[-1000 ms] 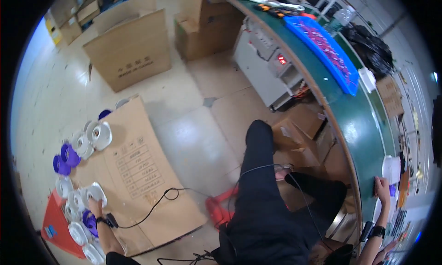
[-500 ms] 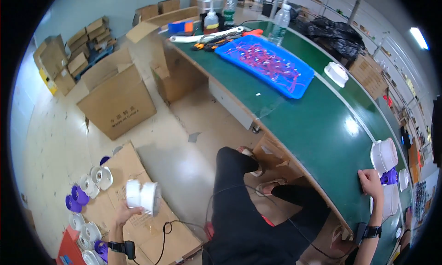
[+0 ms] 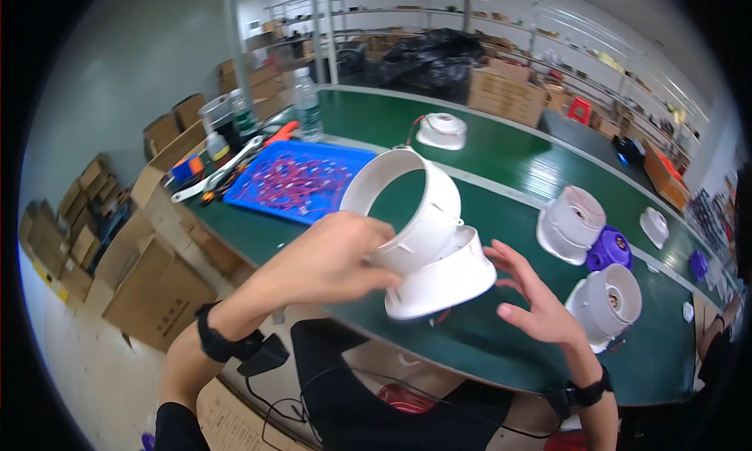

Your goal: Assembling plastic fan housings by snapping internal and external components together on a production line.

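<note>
White plastic housing, consisting of a wide cylindrical collar (image 3: 445,196) above a flared base (image 3: 450,286), is held tilted over the near edge of the bench. The left hand (image 3: 337,255) has its fingers curled against the lower left side of the collar, gripping the housing; some fingertips are hidden. Whether the collar and base are joined or only stacked cannot be determined. The right hand (image 3: 540,306) holds nothing: its fingers are spread and slightly bent just beside the right end of the base; contact cannot be confirmed.

Change of position: the left hand has brought the housing from above the flattened brown cardboard (image 3: 227,416) to the green-topped bench (image 3: 501,353), and the right hand has left its resting place on the bench top. Consequence, as judged: the housing is now within reach of both hands.

Two white round housings (image 3: 570,224) and a purple plastic part (image 3: 609,249) stand to the right. Beyond the left hand lies a shallow blue plastic tray (image 3: 354,155) of thin red wires (image 3: 301,181).
</note>
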A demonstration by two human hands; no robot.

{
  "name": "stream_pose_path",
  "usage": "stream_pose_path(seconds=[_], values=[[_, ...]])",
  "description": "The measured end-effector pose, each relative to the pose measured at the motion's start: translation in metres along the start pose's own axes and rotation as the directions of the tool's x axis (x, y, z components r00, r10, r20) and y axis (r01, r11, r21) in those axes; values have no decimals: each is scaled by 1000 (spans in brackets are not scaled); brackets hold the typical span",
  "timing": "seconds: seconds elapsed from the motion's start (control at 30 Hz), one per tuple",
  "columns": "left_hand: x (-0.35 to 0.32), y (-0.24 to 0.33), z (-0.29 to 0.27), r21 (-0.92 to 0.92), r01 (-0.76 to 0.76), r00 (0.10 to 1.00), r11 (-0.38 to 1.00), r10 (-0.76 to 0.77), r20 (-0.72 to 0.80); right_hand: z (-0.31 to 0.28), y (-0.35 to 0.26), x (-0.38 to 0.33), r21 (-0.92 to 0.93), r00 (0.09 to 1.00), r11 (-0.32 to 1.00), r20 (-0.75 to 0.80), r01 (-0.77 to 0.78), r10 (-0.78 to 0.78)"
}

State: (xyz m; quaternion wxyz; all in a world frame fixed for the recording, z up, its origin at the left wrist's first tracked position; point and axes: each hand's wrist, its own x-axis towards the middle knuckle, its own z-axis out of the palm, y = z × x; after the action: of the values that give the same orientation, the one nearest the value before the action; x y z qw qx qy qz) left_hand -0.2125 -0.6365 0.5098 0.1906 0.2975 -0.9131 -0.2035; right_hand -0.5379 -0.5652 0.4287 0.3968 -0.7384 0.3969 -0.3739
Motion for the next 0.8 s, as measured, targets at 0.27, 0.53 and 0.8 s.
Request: stream_pose_path(seconds=[0.27, 0.53, 0.8], values=[[111, -4, 81, 422, -122, 985, 898, 56, 164, -12, 47, -1, -184, 964, 978, -262, -96, 46], [137, -10, 77, 336, -162, 887, 928, -12, 462, -20, 78, -2, -88, 947, 991, -314, -106, 73], [141, -27, 49, -65, -398, 916, 915, 393, -77, -25, 81, -2, -141, 941, 980, -325, -143, 91]])
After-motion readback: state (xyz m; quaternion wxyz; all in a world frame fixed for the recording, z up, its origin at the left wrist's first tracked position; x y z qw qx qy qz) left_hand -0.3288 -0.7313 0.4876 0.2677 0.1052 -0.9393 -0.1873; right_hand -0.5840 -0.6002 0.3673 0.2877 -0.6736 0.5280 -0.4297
